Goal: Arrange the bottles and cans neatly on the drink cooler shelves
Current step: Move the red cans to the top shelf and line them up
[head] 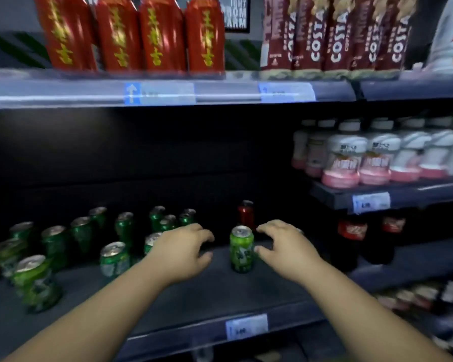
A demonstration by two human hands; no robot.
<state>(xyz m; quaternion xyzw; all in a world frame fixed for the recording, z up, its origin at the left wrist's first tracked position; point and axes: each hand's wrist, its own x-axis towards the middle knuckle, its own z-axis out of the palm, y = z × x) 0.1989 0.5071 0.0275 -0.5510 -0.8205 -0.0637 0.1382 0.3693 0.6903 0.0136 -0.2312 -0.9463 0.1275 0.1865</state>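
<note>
shelf (pixel 220 291) | green can (pixel 241 249) upright | left hand (pixel 183 249), right hand (pixel 285 246) flanking, apart

A black sign (pixel 235 14) with white letters hangs at the top of the view, its upper part cut off; the words are blurred and only partly readable. Level with it, a dark panel (pixel 16 49) carries green slanted stripes. Below run two pale price tags: the left tag (pixel 159 93) has a white arrow on a blue square, and the right tag (pixel 287 92) is blurred. A third tag (pixel 371 203) sits lower right, and a fourth tag (pixel 247 326) at bottom centre. The back wall (pixel 141 152) is dark.
</note>
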